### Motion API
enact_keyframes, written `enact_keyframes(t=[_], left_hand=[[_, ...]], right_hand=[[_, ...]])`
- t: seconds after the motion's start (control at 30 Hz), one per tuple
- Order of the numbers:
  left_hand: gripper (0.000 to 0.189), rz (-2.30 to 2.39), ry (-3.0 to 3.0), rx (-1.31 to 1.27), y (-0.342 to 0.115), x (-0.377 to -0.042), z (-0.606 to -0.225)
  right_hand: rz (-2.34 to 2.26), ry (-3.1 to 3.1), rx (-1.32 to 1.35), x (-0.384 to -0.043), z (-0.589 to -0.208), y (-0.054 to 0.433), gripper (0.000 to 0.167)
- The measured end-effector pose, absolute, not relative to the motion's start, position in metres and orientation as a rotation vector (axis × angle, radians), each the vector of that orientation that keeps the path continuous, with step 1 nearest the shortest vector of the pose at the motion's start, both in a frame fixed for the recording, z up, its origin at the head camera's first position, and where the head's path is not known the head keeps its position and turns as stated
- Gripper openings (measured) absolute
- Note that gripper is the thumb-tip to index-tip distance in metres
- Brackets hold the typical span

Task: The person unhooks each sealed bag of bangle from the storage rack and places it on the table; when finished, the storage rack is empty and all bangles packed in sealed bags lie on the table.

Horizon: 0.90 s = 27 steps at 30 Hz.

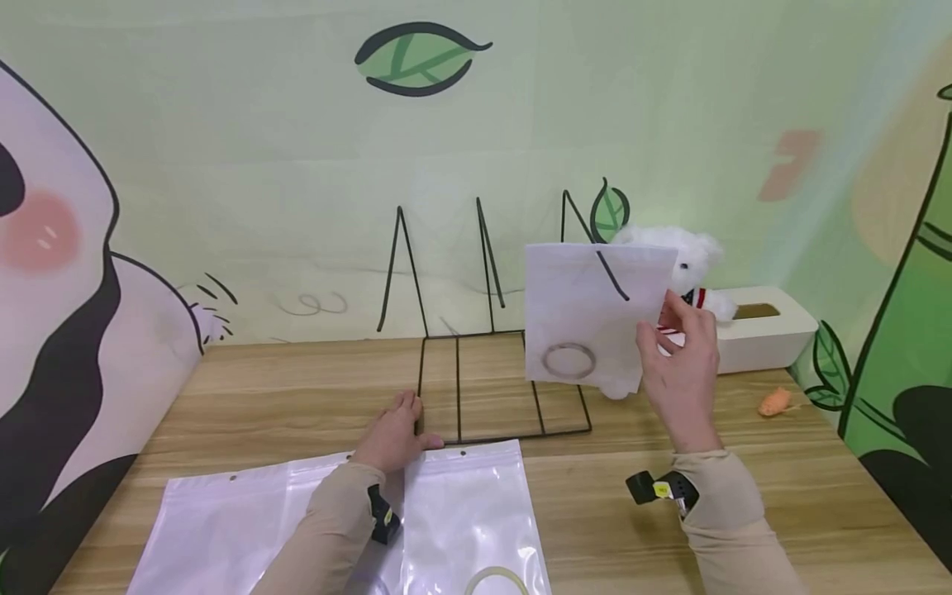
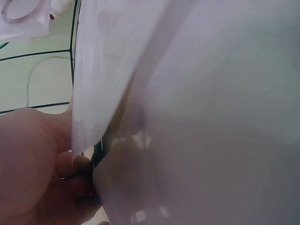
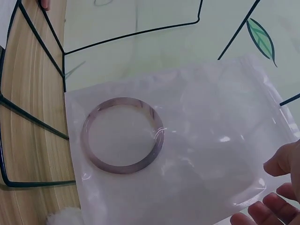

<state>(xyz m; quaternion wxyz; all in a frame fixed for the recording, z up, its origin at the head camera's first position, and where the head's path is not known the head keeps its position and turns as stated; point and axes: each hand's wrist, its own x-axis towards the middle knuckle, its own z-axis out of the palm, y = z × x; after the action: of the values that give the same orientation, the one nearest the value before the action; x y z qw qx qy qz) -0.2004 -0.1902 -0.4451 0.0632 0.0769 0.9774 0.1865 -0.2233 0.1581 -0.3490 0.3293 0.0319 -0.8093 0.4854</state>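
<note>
A black wire rack (image 1: 506,438) with several upright prongs stands at the back of the table. On its right prong hangs a clear zip bag (image 1: 595,289) holding a purplish bangle (image 3: 89,136). My right hand (image 1: 680,364) is at the bag's right edge, thumb and fingers apart around the corner in the right wrist view. My left hand (image 1: 390,434) grips the rack's front left corner, fingers over the side bar. Below it, two zip bags lie flat, a left one (image 1: 216,529) and a right one (image 1: 468,496) with a pale bangle (image 1: 494,570).
Behind the hanging bag sits a white plush toy (image 1: 669,240), partly hidden. A white tissue box (image 1: 766,347) stands at the back right, and a small orange object (image 1: 775,402) lies before it. A printed cloth (image 1: 260,165) backs the wooden table (image 1: 595,512).
</note>
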Motion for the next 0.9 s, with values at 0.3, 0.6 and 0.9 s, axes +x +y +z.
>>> enact_keyframes(t=[0.3,0.6,0.9], left_hand=[[0.079,0.577,2.947,0.238,-0.1891,-0.1991,-0.445],[0.08,0.594,2.933,0.21,-0.1891,-0.1993,-0.4458],[0.08,0.596,2.914,0.181,-0.1884,-0.1989,-0.4458]], right_hand=[[1.246,-2.05,0.035,-0.2185,-0.3449,0.156,0.037],[1.248,-1.962,0.088,-0.2212,-0.3468,0.1567,0.028],[1.231,-1.991,0.097,-0.2201,-0.3463,0.1571,0.028]])
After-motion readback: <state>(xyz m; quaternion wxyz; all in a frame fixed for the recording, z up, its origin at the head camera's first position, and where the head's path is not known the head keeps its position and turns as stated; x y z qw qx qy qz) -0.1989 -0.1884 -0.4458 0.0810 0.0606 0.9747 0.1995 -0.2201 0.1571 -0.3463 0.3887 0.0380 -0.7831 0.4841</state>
